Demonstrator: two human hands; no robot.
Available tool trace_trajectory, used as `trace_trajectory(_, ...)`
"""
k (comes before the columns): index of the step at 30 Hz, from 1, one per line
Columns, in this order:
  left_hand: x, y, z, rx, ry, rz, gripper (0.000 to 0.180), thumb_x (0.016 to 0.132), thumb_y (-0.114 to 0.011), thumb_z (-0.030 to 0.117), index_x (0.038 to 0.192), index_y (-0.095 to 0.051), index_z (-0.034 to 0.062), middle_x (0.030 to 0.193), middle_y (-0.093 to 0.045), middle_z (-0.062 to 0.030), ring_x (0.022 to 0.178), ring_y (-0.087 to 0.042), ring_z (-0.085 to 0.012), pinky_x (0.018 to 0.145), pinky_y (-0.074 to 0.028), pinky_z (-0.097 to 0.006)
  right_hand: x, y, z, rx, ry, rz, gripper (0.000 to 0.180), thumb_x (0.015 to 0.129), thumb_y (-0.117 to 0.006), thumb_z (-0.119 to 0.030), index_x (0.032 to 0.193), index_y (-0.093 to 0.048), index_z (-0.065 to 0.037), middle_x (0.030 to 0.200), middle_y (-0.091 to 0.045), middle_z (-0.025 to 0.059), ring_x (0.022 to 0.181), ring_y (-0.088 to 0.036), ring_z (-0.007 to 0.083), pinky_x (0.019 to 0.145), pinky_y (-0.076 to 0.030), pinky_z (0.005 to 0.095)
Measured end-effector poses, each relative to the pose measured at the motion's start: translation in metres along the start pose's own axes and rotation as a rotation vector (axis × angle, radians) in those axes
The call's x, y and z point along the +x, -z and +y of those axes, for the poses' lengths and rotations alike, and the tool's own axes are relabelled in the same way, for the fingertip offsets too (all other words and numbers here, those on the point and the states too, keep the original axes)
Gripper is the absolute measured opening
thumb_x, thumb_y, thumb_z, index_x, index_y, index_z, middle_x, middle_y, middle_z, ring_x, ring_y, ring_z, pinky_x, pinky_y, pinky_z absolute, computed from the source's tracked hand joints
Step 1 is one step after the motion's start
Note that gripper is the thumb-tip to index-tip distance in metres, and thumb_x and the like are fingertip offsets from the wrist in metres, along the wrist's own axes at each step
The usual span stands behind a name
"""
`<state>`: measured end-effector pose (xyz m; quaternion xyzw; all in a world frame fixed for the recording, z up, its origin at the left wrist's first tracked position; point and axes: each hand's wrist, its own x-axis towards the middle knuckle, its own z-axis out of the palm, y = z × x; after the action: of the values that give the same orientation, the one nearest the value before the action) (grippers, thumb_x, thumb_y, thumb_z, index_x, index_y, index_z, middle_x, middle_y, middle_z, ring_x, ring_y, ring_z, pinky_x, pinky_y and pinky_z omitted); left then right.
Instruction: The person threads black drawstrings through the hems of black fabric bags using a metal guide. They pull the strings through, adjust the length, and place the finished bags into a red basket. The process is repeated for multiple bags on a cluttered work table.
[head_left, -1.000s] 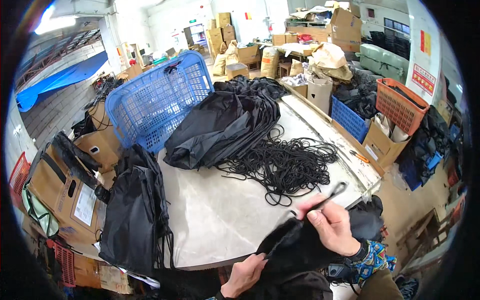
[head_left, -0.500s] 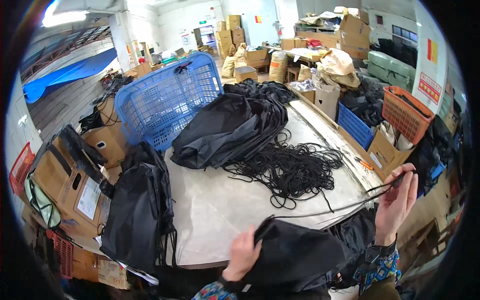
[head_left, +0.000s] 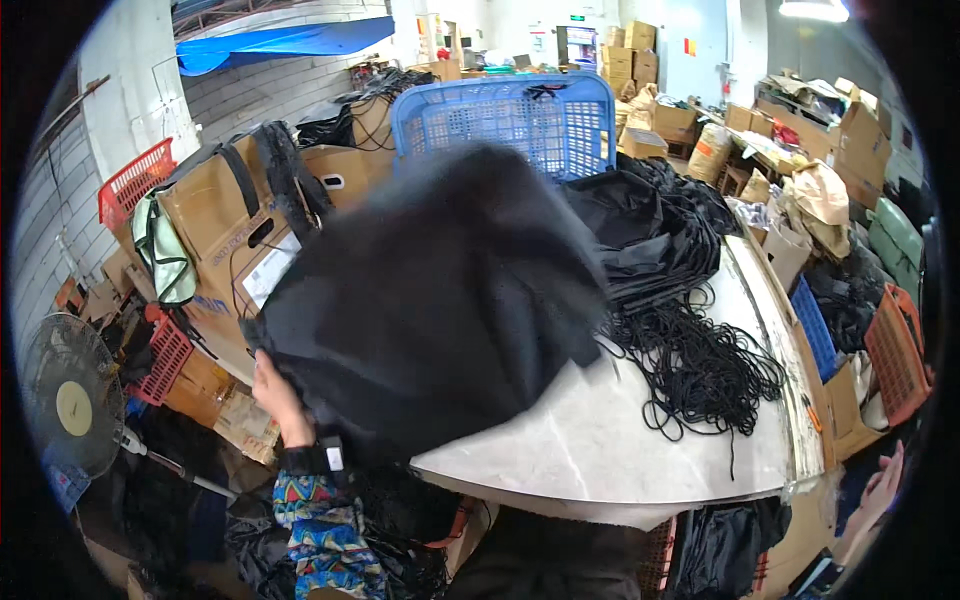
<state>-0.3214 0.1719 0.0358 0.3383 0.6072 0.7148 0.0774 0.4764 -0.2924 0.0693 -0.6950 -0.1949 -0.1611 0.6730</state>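
My left hand (head_left: 275, 395) grips the lower left edge of a large black fabric bag (head_left: 440, 300). The bag is blurred and spreads in the air over the left end of the white table (head_left: 620, 440). My right hand (head_left: 880, 490) shows at the lower right rim, away from the bag, fingers apart and holding nothing. A tangled pile of black cords (head_left: 700, 370) lies on the table to the right of the bag. Behind the cords sits a stack of black bags (head_left: 650, 230).
A blue plastic basket (head_left: 520, 110) stands at the table's far end. Cardboard boxes (head_left: 215, 220) and a red crate (head_left: 135, 180) crowd the left, with a floor fan (head_left: 70, 400) low down. An orange basket (head_left: 895, 350) and a blue crate (head_left: 815, 325) sit on the right.
The view has turned left. The black bag went from my lap up and across to the left in my left hand. My right hand let go of the cord and dropped to the lower right.
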Motion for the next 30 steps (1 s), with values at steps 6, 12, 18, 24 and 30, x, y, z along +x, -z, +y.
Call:
trace_trajectory(6, -0.032, 0.042, -0.030, 1.265, -0.524, 0.103, 0.049, 0.084, -0.057, 0.015, 0.126, -0.042, -0.0052, 0.110, -0.057, -0.0260, 0.103, -0.054, -0.0395, 0.089, -0.042, -0.046, -0.021, -0.082, 0.000, 0.037, 0.127, -0.147, 0.034, 0.100, -0.044, -0.021, 0.132, -0.051, -0.011, 0.082, -0.052, -0.0048, 0.049, -0.031, -0.0019, 0.040, -0.023, 0.0140)
trace_trajectory(12, -0.066, -0.111, 0.011, 0.507, -0.737, -0.753, 0.053, 0.088, -0.055, 0.025, 0.136, -0.039, 0.0092, 0.136, -0.043, -0.0154, 0.122, -0.040, -0.0439, 0.099, -0.035, -0.055, -0.048, -0.125, -0.013, -0.183, 0.193, -0.299, 0.034, 0.100, -0.042, -0.013, 0.133, -0.049, -0.009, 0.078, -0.048, -0.0039, 0.050, -0.032, -0.0013, 0.042, -0.025, 0.0147)
trace_trajectory(18, -0.007, -0.201, -0.071, 1.385, -0.448, -1.167, 0.045, 0.089, -0.048, 0.024, 0.134, -0.045, 0.0248, 0.126, -0.048, -0.0143, 0.113, -0.048, -0.0452, 0.090, -0.041, -0.061, -0.069, -0.120, 0.010, -0.272, -0.024, -0.341, 0.035, 0.101, -0.041, -0.016, 0.135, -0.047, -0.011, 0.076, -0.045, -0.0048, 0.050, -0.031, -0.0012, 0.042, -0.024, 0.0143)
trace_trajectory(24, 0.011, -0.325, -0.098, 0.606, -0.908, -0.531, 0.049, 0.079, -0.057, 0.004, 0.127, -0.047, 0.0049, 0.125, -0.048, -0.0206, 0.102, -0.055, -0.0391, 0.089, -0.047, -0.046, -0.080, -0.121, 0.005, -0.577, 0.056, -0.298, 0.037, 0.097, -0.043, -0.011, 0.134, -0.047, -0.008, 0.078, -0.047, -0.0036, 0.059, -0.041, 0.0032, 0.051, -0.034, 0.0154)
trace_trajectory(30, 0.089, -0.372, -0.173, 1.036, -0.682, -1.160, 0.053, 0.081, -0.052, 0.001, 0.133, -0.040, -0.0001, 0.132, -0.045, -0.0209, 0.116, -0.048, -0.0358, 0.098, -0.039, -0.042, -0.114, -0.204, -0.023, -0.646, -0.053, -0.388, 0.029, 0.089, -0.053, 0.000, 0.116, -0.061, -0.001, 0.081, -0.056, -0.0018, 0.075, -0.051, 0.0088, 0.069, -0.043, 0.0221)
